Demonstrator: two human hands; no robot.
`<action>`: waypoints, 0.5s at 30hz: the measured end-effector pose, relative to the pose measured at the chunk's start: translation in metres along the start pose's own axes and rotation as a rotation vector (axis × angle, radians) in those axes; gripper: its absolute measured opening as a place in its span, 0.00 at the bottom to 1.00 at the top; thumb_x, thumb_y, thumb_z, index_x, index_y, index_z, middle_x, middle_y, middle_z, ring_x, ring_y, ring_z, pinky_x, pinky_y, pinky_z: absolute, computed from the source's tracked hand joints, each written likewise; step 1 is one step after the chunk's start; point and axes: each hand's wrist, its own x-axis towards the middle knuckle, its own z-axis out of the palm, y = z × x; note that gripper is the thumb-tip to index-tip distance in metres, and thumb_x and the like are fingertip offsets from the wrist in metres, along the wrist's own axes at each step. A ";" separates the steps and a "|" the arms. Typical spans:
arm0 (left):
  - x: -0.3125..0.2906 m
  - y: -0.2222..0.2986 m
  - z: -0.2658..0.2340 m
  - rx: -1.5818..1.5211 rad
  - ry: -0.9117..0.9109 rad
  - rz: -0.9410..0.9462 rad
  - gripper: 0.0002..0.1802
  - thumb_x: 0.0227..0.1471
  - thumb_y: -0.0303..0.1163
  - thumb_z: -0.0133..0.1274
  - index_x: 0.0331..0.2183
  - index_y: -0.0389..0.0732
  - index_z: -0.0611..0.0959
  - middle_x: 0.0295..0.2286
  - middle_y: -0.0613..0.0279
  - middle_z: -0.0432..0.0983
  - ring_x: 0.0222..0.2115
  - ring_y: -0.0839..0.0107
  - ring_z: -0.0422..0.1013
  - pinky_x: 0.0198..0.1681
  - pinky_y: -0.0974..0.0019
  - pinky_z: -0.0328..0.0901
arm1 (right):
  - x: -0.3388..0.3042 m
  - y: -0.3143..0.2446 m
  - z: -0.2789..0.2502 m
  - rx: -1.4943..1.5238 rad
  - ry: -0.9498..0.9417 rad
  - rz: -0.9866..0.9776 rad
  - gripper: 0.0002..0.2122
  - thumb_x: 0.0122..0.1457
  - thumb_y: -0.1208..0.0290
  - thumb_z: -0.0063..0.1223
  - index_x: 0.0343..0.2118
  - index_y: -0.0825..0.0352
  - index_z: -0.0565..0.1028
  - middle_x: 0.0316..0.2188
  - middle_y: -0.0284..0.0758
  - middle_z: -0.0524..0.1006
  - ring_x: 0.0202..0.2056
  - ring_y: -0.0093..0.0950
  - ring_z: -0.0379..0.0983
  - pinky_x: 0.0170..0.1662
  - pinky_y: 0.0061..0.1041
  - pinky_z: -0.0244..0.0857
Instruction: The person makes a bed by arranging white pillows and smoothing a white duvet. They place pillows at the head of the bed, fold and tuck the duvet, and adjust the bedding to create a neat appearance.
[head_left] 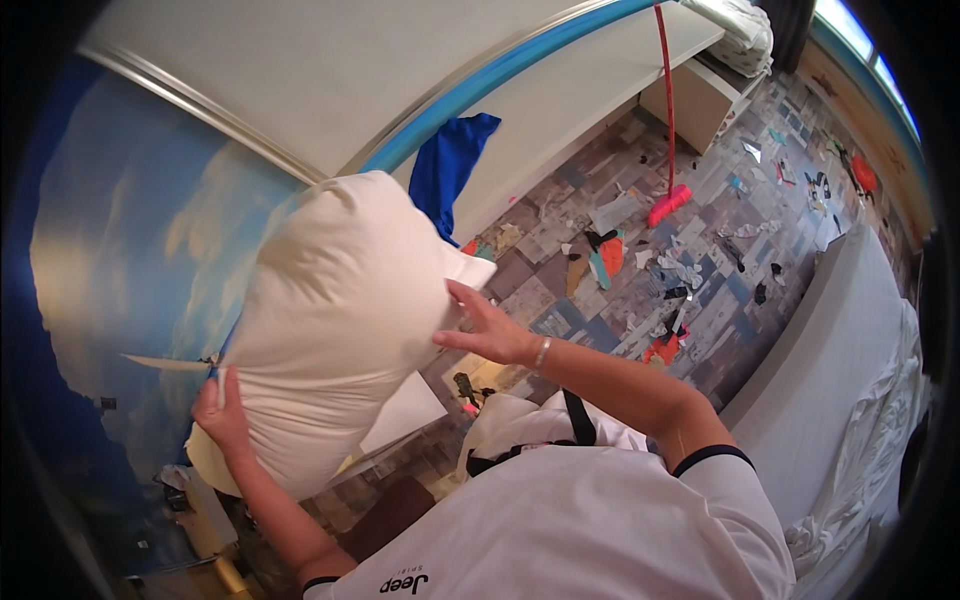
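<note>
A plump white pillow stands up in front of me, creased toward its lower end. My left hand is closed on its lower left edge, with the thumb lying on the near face. At the pillow's right side is my right hand, its thumb and fingers spread and the tips at or against the fabric. A bracelet circles that wrist. Just behind the pillow hangs a dark blue cloth, draped over a white panel with a light-blue edge.
A broom with a red handle and pink head leans over the wood-patterned floor, which is strewn with coloured scraps. A grey-white mattress with rumpled white fabric lies at right. A sky-painted wall rises at left.
</note>
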 end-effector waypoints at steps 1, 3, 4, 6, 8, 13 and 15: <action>0.022 -0.014 0.008 0.102 0.029 0.092 0.13 0.50 0.26 0.60 0.21 0.31 0.75 0.17 0.51 0.66 0.18 0.67 0.55 0.24 0.66 0.60 | 0.023 0.006 0.006 -0.003 0.006 -0.022 0.47 0.51 0.44 0.59 0.63 0.75 0.50 0.60 0.54 0.57 0.62 0.42 0.54 0.64 0.35 0.49; 0.065 -0.038 0.034 0.086 0.072 0.210 0.12 0.51 0.26 0.60 0.22 0.31 0.76 0.17 0.49 0.67 0.18 0.66 0.55 0.24 0.65 0.60 | 0.063 0.014 0.016 0.030 -0.006 -0.018 0.47 0.51 0.45 0.60 0.63 0.75 0.50 0.60 0.54 0.57 0.61 0.42 0.56 0.64 0.34 0.50; 0.084 -0.053 0.043 0.080 0.097 0.265 0.11 0.51 0.26 0.59 0.22 0.31 0.77 0.17 0.48 0.67 0.17 0.65 0.56 0.23 0.65 0.59 | 0.080 0.016 0.020 0.045 -0.017 -0.019 0.47 0.51 0.45 0.60 0.63 0.75 0.51 0.60 0.54 0.57 0.61 0.42 0.57 0.64 0.34 0.50; 0.114 -0.115 0.066 0.166 -0.007 0.134 0.13 0.54 0.30 0.57 0.23 0.32 0.77 0.19 0.48 0.70 0.18 0.64 0.63 0.25 0.62 0.62 | 0.112 0.025 0.024 0.013 0.000 -0.036 0.44 0.53 0.46 0.59 0.63 0.71 0.53 0.59 0.49 0.59 0.58 0.40 0.60 0.62 0.34 0.55; 0.129 -0.171 0.112 0.150 -0.070 0.002 0.14 0.56 0.33 0.55 0.25 0.33 0.77 0.20 0.48 0.72 0.20 0.62 0.67 0.28 0.60 0.64 | 0.143 0.037 0.022 -0.040 0.004 -0.038 0.41 0.53 0.49 0.60 0.62 0.68 0.54 0.58 0.45 0.62 0.58 0.37 0.61 0.60 0.34 0.58; 0.072 -0.215 0.284 0.049 -0.160 0.055 0.21 0.58 0.40 0.50 0.46 0.32 0.75 0.44 0.45 0.73 0.46 0.48 0.69 0.51 0.55 0.62 | 0.227 0.126 -0.003 -0.599 0.344 -0.012 0.28 0.57 0.62 0.54 0.58 0.69 0.60 0.56 0.46 0.64 0.56 0.42 0.61 0.61 0.34 0.55; 0.019 -0.163 0.361 0.154 -0.366 0.002 0.34 0.61 0.44 0.43 0.60 0.33 0.60 0.60 0.45 0.56 0.61 0.52 0.53 0.63 0.50 0.47 | 0.248 0.181 -0.025 -0.852 0.347 0.066 0.30 0.53 0.69 0.54 0.60 0.68 0.59 0.58 0.44 0.62 0.58 0.42 0.60 0.61 0.35 0.56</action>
